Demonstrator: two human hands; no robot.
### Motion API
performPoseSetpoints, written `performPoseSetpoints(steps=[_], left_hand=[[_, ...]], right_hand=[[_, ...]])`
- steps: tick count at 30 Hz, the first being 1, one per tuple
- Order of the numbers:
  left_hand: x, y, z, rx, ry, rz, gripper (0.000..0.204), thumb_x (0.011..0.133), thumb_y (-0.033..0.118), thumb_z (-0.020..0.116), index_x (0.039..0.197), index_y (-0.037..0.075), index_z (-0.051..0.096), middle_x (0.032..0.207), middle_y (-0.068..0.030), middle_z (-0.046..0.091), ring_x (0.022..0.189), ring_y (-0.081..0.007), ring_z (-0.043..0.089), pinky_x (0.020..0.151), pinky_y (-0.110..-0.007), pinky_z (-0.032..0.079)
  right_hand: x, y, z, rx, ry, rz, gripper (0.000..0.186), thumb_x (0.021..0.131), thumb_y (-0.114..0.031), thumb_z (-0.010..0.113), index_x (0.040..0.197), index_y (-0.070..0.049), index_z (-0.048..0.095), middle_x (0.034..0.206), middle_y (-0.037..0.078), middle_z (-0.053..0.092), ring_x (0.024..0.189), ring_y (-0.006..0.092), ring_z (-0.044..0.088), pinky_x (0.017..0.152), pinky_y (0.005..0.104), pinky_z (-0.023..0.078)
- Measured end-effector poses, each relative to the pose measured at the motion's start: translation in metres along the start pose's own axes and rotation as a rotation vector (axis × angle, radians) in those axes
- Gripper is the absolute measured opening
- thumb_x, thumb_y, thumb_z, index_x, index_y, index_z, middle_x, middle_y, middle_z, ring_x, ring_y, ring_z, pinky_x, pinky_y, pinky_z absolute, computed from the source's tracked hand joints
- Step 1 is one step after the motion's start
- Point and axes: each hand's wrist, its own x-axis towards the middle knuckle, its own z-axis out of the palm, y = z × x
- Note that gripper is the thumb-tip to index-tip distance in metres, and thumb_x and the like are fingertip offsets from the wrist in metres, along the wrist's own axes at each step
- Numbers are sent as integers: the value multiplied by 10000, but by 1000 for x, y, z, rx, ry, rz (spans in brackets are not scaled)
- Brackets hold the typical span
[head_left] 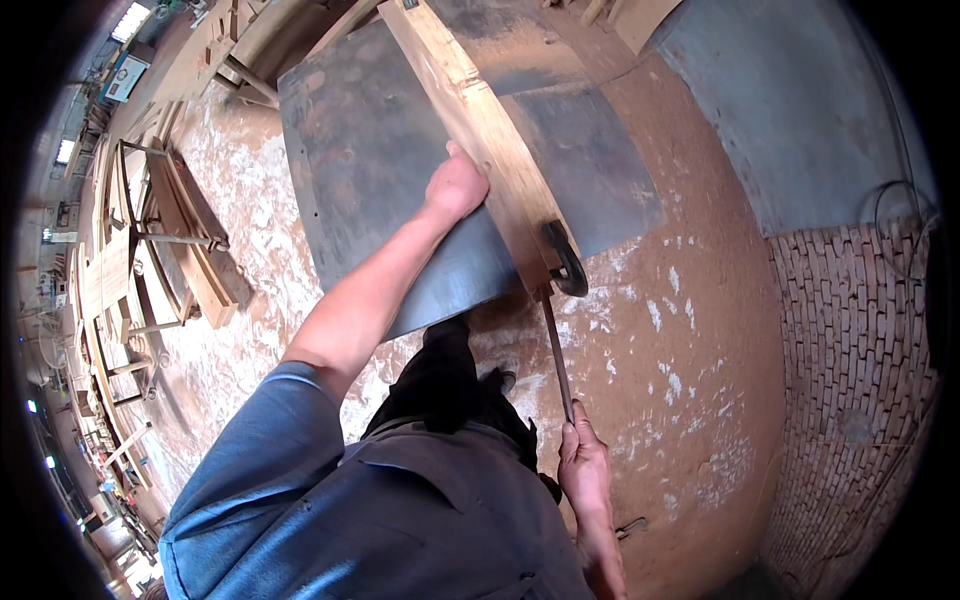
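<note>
A long light wooden beam (490,120) lies across a dark sheet-topped table (370,120) and points toward me. My left hand (458,186) is closed against the beam's left side, partway along it; its fingertips are hidden. At the beam's near end sits a black curved clamp (566,262), over the right edge. A thin, dark metal bar (556,345) runs from under that end toward my body. My right hand (584,458) is wrapped round the bar's near end, low on the right. Whether bar and clamp are one piece I cannot tell.
A rack (180,240) of boards stands at the left. More timber (225,40) lies at the far left. On the right are a large grey panel (790,110) and a stacked-brick surface (850,350). The brown floor (660,400) has white patches.
</note>
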Motion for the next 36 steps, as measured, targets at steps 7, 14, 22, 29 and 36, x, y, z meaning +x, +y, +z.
performPoseSetpoints(steps=[7,14,22,29,36], left_hand=[[84,-14,-41,-6,82,23,644,949,313,488,1351,-153,299,1194,-350,578,1162,-436,563,1003,-448,443],[181,-32,-84,-31,125,34,592,949,330,487,1298,-134,372,1232,-342,561,1193,-424,548,1030,-442,421],[277,-51,-135,-84,102,-34,480,938,309,531,1214,-77,460,941,-200,695,793,-301,691,809,-406,508],[262,2,-187,-14,-49,-163,839,814,301,647,1454,-34,221,1174,-255,615,995,-316,667,781,-388,570],[278,-33,-175,-348,-1,-167,473,839,166,508,1252,-63,494,1078,-235,615,1016,-331,618,803,-438,547]], right_hand=[[56,-69,18,-1,32,-151,400,995,-228,494,1376,-108,516,682,216,559,603,301,558,632,390,478],[114,-151,29,-25,-25,-121,410,1001,-252,489,1368,-72,515,942,279,649,858,352,674,774,390,507],[175,-239,52,4,-27,-174,409,1008,-268,492,1353,-52,524,1184,260,620,1157,379,585,951,375,472],[214,-306,57,-84,-15,-265,415,1001,-251,484,1351,-30,517,1212,257,609,1172,379,577,973,366,463],[170,-265,57,177,-140,-254,430,1008,-204,494,1395,-18,483,766,34,632,710,120,606,653,259,490]])
